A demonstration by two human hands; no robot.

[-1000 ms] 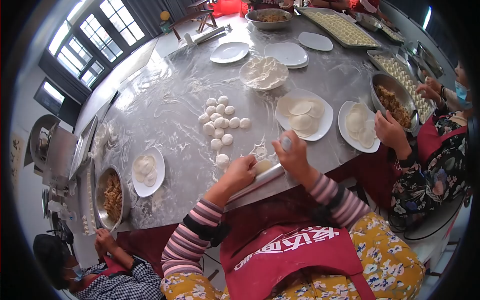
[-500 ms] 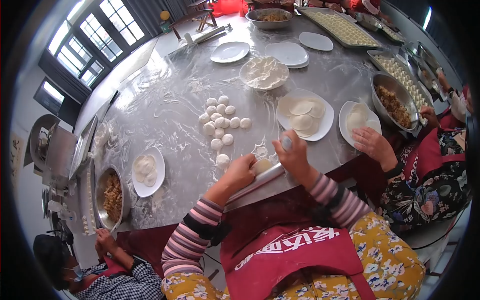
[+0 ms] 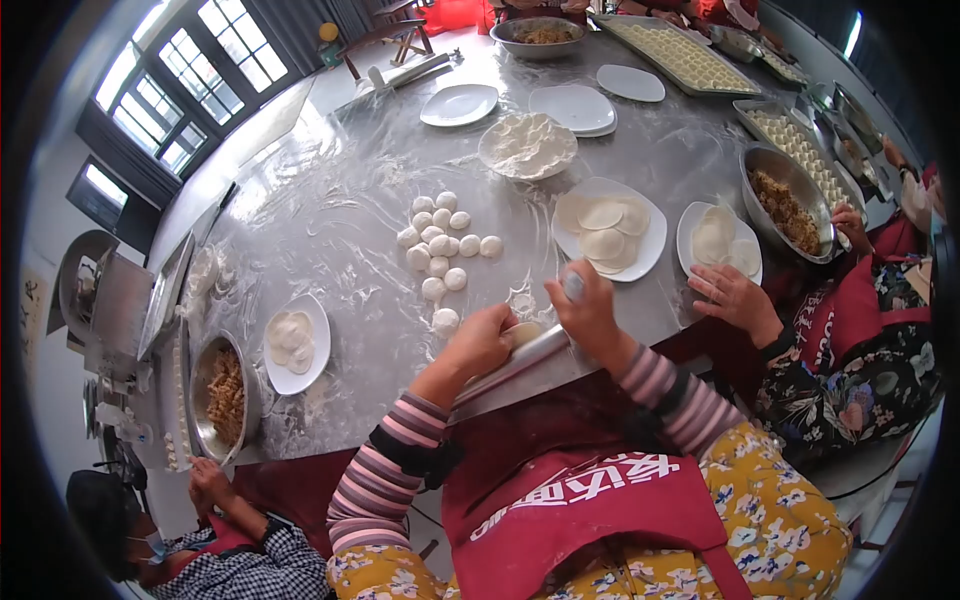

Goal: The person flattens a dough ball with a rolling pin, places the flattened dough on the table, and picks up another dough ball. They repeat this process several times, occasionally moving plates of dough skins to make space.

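Observation:
At the near table edge, my left hand (image 3: 478,343) pinches the rim of a flat round dough wrapper (image 3: 524,333). My right hand (image 3: 590,318) is closed around a rolling pin, whose grey rounded end (image 3: 573,286) pokes out above the fist; the rest of it is mostly hidden. Small floured dough balls (image 3: 440,240) lie in a loose cluster beyond my left hand. Past my right hand, a white plate (image 3: 648,248) carries several rolled wrappers (image 3: 603,243). A bowl of flour (image 3: 528,146) stands farther back.
At right, a co-worker's hand (image 3: 740,302) is by a plate of wrappers (image 3: 713,237), near a filling bowl (image 3: 787,208). At left stand another plate (image 3: 322,345) and filling bowl (image 3: 225,395), beside another person. Dumpling trays (image 3: 665,55) and white plates (image 3: 459,104) sit farther back.
The co-worker's hand at right has shifted slightly left and down, with its fingers more spread beside the plate. My own hands stay almost in place.

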